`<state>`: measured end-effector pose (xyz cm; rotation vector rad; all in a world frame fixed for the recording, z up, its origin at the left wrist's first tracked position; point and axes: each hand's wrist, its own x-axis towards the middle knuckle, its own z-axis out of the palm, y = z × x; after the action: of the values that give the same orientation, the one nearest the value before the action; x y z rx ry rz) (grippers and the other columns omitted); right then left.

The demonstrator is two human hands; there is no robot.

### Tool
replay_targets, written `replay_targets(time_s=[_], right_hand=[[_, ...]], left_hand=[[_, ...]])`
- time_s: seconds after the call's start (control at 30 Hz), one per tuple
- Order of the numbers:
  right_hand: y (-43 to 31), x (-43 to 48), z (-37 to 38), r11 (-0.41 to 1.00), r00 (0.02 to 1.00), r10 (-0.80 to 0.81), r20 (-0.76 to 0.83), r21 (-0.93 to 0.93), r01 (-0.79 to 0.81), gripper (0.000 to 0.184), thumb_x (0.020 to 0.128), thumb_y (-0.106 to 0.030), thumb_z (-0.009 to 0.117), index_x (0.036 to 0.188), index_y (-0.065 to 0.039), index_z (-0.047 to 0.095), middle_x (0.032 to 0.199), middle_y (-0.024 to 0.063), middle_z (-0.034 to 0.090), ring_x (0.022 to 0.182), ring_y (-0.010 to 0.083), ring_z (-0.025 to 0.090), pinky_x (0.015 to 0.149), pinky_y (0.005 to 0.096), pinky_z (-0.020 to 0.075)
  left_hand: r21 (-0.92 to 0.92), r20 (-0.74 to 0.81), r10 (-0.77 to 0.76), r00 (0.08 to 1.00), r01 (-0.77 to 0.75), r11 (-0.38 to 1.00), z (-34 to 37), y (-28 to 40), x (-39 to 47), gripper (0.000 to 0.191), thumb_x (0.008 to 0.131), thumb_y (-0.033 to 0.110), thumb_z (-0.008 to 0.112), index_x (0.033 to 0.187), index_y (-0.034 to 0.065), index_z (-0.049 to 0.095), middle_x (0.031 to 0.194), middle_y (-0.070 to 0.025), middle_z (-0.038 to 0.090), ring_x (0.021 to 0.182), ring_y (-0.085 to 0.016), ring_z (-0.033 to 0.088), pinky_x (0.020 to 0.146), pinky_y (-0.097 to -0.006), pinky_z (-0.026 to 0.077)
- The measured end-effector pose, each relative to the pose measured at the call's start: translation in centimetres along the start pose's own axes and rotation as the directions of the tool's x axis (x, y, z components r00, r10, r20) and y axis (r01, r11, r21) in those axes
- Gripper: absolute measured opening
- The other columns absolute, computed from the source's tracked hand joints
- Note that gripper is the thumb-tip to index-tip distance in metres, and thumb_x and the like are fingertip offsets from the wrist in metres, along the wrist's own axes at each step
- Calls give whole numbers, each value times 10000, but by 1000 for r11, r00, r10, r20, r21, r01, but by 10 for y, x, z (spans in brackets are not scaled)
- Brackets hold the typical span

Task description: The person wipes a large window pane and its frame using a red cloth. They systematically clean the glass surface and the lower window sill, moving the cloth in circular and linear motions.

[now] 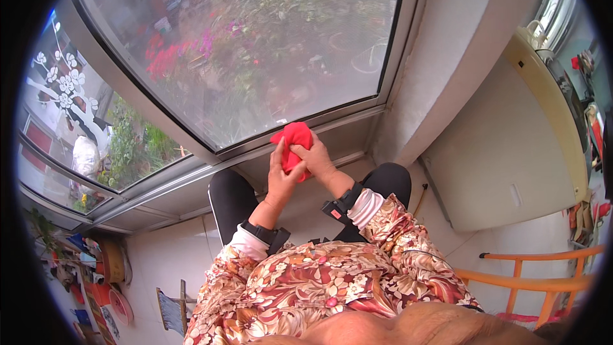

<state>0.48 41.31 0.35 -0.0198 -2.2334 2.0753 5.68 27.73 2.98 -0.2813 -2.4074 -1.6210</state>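
Note:
A bunched red cloth (298, 135) is gripped between both hands, just in front of the lower frame of a large window. My left hand (282, 172) holds its left side, fingers pointing up along the cloth. From the right, my right hand (318, 155) closes on the same cloth, its thumb lying across the front. Behind the cloth stands the window pane (268, 57), hazy, with plants and pink flowers visible beyond it. Its metal bottom rail (335, 116) runs right behind my hands. Whether the cloth touches that rail I cannot tell.
A refrigerator (507, 148) stands to the right past a white wall edge (450, 52). Behind on the right is an orange ladder-like frame (522, 280). A small folding stool (173, 309) sits at lower left, near a pink basin (120, 306). A flower-decal pane (69, 86) is on the left.

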Motion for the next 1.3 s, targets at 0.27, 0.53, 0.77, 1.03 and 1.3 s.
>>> replay_targets(time_s=[0.27, 0.53, 0.77, 1.03, 1.3], right_hand=[[-51, -23, -33, 590, 861, -66, 505, 716, -374, 639, 968, -365, 661, 1501, -80, 454, 1327, 74, 606, 1183, 194, 610, 946, 378, 551], [-44, -24, -33, 853, 883, 156, 443, 391, -347, 584, 954, -352, 705, 1425, -49, 539, 1148, 70, 716, 862, 150, 714, 741, 297, 579], [-4, -37, 0, 939, 738, 49, 672, -283, 195, 497, 880, -350, 730, 1236, -5, 685, 1071, 161, 757, 932, 276, 734, 840, 398, 571], [5, -46, 1, 731, 503, 216, 837, -480, 485, 392, 816, -305, 771, 1083, -19, 764, 1036, 201, 751, 989, 394, 708, 862, 475, 561], [2, -42, -9, 618, 639, 252, 727, -629, 472, 348, 821, -281, 765, 1047, -17, 764, 1033, 193, 752, 998, 391, 715, 860, 498, 571]], left_hand=[[177, 13, 356, 934, -352, 919, -20, 29, 37, 700, 778, 1, 781, 1431, 178, 604, 1316, -151, 573, 1234, -336, 580, 1043, -402, 492], [695, -8, 858, 514, -614, 374, -123, 141, 142, 785, 664, -138, 716, 1370, 206, 682, 1376, -164, 569, 1250, -370, 571, 1055, -436, 482], [841, 32, 870, 492, -483, 242, -142, 213, 211, 776, 685, -18, 805, 1395, 258, 658, 1426, -145, 534, 1286, -352, 535, 1090, -432, 442], [800, 292, 850, 439, -599, 35, -34, 154, 199, 598, 790, 197, 771, 1365, 315, 659, 1414, -127, 533, 1333, -328, 493, 1082, -477, 380], [538, 627, 706, 329, -838, -88, 19, 144, 186, 436, 832, 207, 682, 1257, 301, 695, 1452, -67, 542, 1338, -268, 503, 1077, -467, 411]])
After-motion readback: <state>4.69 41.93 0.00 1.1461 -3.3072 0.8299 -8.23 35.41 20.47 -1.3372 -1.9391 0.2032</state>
